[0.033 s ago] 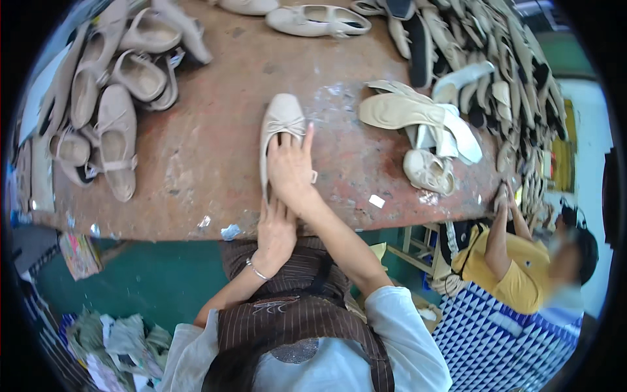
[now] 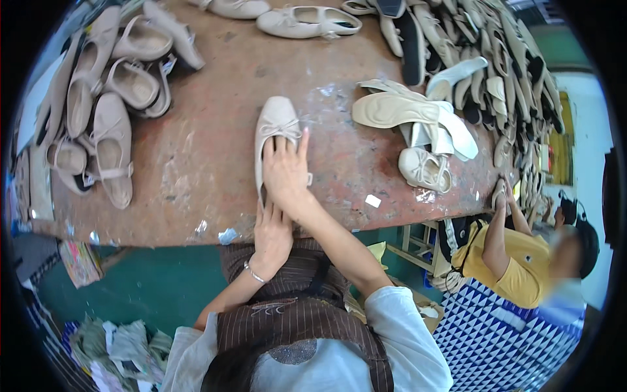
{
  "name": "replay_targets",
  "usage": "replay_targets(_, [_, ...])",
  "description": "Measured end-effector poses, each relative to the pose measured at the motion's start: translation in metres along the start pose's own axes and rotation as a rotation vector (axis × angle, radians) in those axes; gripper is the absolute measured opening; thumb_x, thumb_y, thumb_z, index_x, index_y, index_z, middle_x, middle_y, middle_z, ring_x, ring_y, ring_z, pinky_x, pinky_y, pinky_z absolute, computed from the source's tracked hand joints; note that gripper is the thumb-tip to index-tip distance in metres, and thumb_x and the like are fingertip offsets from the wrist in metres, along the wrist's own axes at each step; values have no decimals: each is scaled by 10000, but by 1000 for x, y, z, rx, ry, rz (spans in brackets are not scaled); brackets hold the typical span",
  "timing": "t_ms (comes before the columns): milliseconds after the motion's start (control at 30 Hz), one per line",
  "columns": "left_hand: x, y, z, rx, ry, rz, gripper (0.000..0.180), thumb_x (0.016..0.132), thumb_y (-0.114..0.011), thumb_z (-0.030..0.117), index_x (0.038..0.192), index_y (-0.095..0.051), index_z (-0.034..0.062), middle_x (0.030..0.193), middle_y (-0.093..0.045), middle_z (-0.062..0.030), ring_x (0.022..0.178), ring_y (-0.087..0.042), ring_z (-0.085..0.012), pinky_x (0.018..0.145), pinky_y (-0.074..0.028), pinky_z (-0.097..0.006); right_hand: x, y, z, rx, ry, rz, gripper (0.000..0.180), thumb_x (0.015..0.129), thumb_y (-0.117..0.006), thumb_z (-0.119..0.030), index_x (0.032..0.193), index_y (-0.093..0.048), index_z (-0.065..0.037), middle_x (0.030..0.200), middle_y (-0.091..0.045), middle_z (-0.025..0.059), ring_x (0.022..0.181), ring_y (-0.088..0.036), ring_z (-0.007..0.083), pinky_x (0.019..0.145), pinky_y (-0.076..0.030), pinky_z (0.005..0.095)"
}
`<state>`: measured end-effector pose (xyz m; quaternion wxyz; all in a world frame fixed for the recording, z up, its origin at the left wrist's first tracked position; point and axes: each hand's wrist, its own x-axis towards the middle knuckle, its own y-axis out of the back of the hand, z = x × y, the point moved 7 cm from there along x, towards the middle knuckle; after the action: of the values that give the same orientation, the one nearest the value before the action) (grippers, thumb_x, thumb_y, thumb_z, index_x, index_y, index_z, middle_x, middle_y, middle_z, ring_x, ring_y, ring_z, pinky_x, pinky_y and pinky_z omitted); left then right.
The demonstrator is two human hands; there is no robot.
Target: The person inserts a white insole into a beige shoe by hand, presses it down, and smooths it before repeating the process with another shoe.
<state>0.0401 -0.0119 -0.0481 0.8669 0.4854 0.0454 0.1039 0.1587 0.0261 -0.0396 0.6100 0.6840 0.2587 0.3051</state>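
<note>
A beige ballet-style shoe (image 2: 277, 112) with a small bow lies on the worn brown table (image 2: 202, 130), its toe pointing away from me. My right hand (image 2: 285, 173) reaches over it, with several fingers inside its opening and one finger outside along the right edge. A strap end with a small buckle shows beside that hand. At the heel end, my left hand (image 2: 273, 236) holds the back of the shoe with its fingers. The fingertips there are partly hidden by the heel and my right wrist.
Beige strapped shoes (image 2: 112, 144) are heaped at the left. On the right lie cream insoles (image 2: 392, 111), a small beige shoe (image 2: 424, 170) and a large pile of shoes (image 2: 499, 59). Another strapped shoe (image 2: 309, 23) lies at the far edge. A co-worker (image 2: 516, 261) in yellow handles a shoe at right.
The whole view has shifted slightly, with the table things a little further left. Both hands stay on the same shoe in the same hold.
</note>
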Motion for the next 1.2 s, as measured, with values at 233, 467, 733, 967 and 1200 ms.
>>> replay_targets(233, [8, 4, 12, 90, -58, 13, 486, 881, -574, 65, 1321, -493, -126, 1382, -476, -309, 1340, -408, -447, 1081, -375, -533, 26, -25, 8, -48, 61, -596, 351, 887, -538, -137, 1180, -665, 9, 1133, -675, 131, 1179, -599, 311, 1100, 35, 751])
replay_targets(467, [30, 14, 26, 196, 14, -135, 617, 879, -616, 201, 1373, -429, -117, 1478, -378, -286, 1420, -302, -395, 1146, -163, -636, -9, 26, 43, 456, 224, -244, 159, 788, -551, -58, 848, -691, -17, 925, -691, 193, 937, -680, 312, 1150, -159, 645])
replay_targets(733, [96, 25, 21, 236, 47, -2, 755, 839, -552, 56, 1537, -262, 64, 1345, -551, -215, 1288, -468, -378, 1155, -129, -610, -177, 143, 269, -190, -723, 640, 315, 726, -589, 27, 1033, -639, -22, 1031, -620, 174, 1058, -572, 377, 1076, -320, 544])
replay_targets(967, [69, 23, 38, -226, -21, 211, 814, 878, -565, 45, 1576, -155, 133, 1253, -619, -174, 1219, -547, -354, 1157, -92, -623, -193, 148, 285, 529, -680, 524, 123, 812, -643, -15, 918, -670, -73, 823, -644, 146, 815, -626, 327, 793, -454, 435])
replay_targets(1200, [56, 12, 40, -328, 23, 109, 464, 914, -566, 100, 1368, -573, 199, 1201, -662, -111, 1294, -506, -328, 1154, -53, -640, -217, 97, 327, 156, -843, 294, 272, 808, -662, -65, 1066, -609, 5, 891, -697, 157, 838, -660, 362, 774, -490, 453])
